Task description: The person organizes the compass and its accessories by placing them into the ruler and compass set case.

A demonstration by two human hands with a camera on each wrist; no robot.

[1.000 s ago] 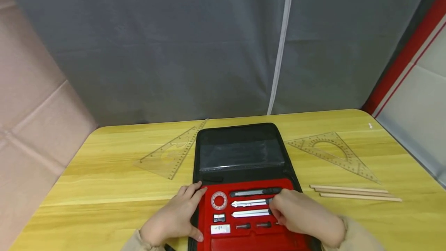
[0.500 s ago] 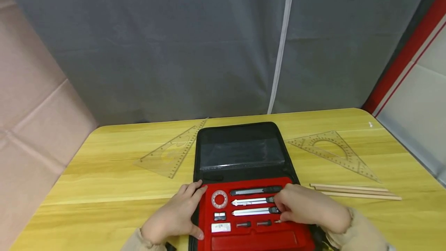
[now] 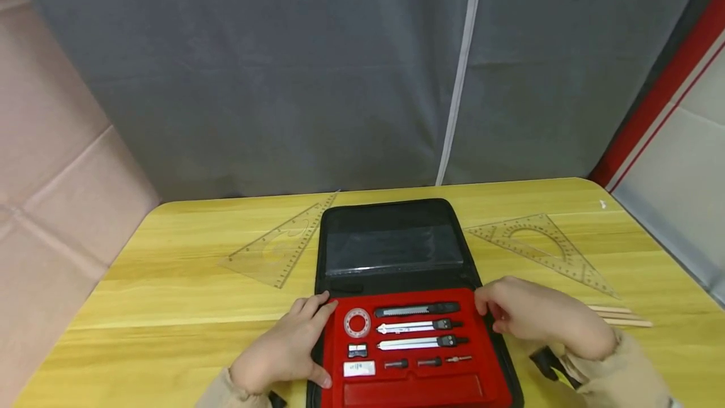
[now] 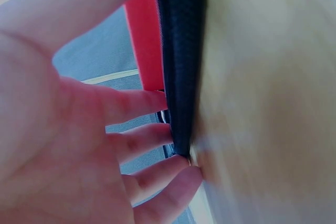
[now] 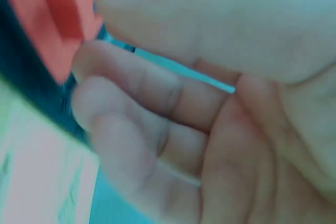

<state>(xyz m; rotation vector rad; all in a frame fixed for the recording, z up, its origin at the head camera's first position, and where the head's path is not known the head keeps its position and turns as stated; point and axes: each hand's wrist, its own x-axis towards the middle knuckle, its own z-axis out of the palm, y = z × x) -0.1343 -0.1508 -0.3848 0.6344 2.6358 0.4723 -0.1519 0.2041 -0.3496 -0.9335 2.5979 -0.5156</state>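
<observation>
A black zip case (image 3: 391, 213) lies unfolded with a red insert tray (image 3: 425, 389) in its near half. My left hand (image 3: 286, 345) rests along the tray's left side, its fingers against the black rim (image 4: 181, 61). At the right side my right hand (image 3: 529, 307) touches the tray's edge with loosely bent fingers; in the right wrist view nothing shows between thumb and fingers (image 5: 115, 145). Seated in the tray are a utility knife (image 3: 416, 310), two compasses (image 3: 410, 327), a white ring (image 3: 357, 323), a sharpener (image 3: 357, 351), an eraser (image 3: 359, 369), and several small parts, including a slim metallic piece (image 3: 457, 359).
Clear set squares lie on the wooden table (image 3: 170, 269): one set square (image 3: 283, 244) on the left, another set square (image 3: 546, 250) on the right. Wooden sticks (image 3: 623, 315) lie partly behind the right hand. A grey curtain (image 3: 283, 80) stands behind the table.
My right hand has moved right, from the small metallic piece in the tray to the tray's right edge, uncovering that piece and the compass ends. My left hand has stayed in place.
</observation>
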